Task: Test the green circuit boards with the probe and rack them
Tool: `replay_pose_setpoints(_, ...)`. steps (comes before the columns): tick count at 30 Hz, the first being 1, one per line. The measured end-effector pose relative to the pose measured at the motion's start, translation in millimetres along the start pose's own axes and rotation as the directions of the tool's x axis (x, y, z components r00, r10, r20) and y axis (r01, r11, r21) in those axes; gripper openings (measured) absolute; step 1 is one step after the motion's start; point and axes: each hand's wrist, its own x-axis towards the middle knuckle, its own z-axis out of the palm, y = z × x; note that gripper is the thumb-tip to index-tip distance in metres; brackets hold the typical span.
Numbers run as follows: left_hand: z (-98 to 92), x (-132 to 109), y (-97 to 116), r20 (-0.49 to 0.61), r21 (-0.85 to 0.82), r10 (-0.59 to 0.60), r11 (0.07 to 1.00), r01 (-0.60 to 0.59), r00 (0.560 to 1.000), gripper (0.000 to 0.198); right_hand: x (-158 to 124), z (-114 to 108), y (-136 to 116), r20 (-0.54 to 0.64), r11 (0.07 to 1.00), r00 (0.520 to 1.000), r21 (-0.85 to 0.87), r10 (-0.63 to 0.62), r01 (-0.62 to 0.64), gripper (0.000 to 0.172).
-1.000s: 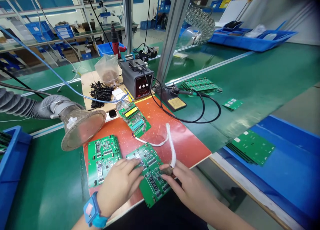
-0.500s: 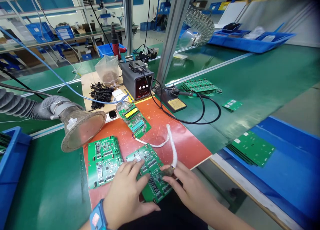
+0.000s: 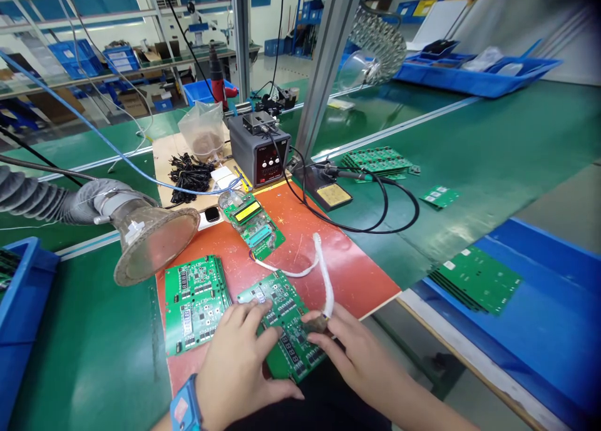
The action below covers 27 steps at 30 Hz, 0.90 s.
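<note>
A green circuit board [image 3: 292, 318] with digit displays lies at the front of the red mat, turned at an angle. My left hand [image 3: 246, 349] rests on its left part, fingers spread over the surface and thumb stretched out by the near edge. At the board's right side, my right hand [image 3: 350, 349] pinches a brownish connector [image 3: 317, 323] on the end of a white-sleeved cable [image 3: 323, 274]. The connector's underside is hidden against the board. That cable runs back to a small board with a yellow display [image 3: 248, 213] and a teal socket.
More circuit boards [image 3: 197, 303] are stacked at left. A fume extraction hood [image 3: 157, 246] hangs beside them. Behind are a soldering station [image 3: 260, 152], its iron stand [image 3: 328, 190] and black leads [image 3: 190, 176]. Blue bins [image 3: 563, 331] with boards stand right and left.
The digit displays on the board under my hands and on the left stack look slightly different in glow. Both hands keep their places; the view shifts very slightly.
</note>
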Motion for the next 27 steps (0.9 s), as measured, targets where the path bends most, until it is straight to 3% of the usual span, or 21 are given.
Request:
replay_pose_setpoints(3, -2.9, 0, -3, -0.016, 0.019, 0.061, 0.998, -0.060, 0.998, 0.062, -1, 3, -1, -0.067, 1.000, 0.998, 0.002, -0.022, 0.022, 0.017)
replay_pose_setpoints(7, -2.5, 1, -9, -0.039, 0.093, 0.078, 0.993, -0.074, 0.996, 0.025, -3, 6, -3, -0.115, 0.999, 0.993, -0.033, -0.021, 0.018, 0.016)
replay_pose_setpoints(12, 1.2, 2, -15, -0.066, 0.185, 0.043, 0.982, -0.030, 0.997, 0.025, -5, 5, -4, -0.115, 0.998, 0.992, -0.053, -0.044, 0.038, 0.016)
replay_pose_setpoints(20, 0.0, 3, -16, -0.103, 0.185, 0.085, 0.981, -0.065, 0.991, 0.022, -12, 13, 1, -0.252, 0.985, 0.958, -0.132, -0.138, 0.107, 0.016)
replay_pose_setpoints(27, -0.8, 4, -16, -0.124, 0.164, 0.088, 0.984, -0.067, 0.988, 0.022, -9, 11, -4, -0.231, 0.982, 0.961, -0.144, -0.152, 0.120, 0.016)
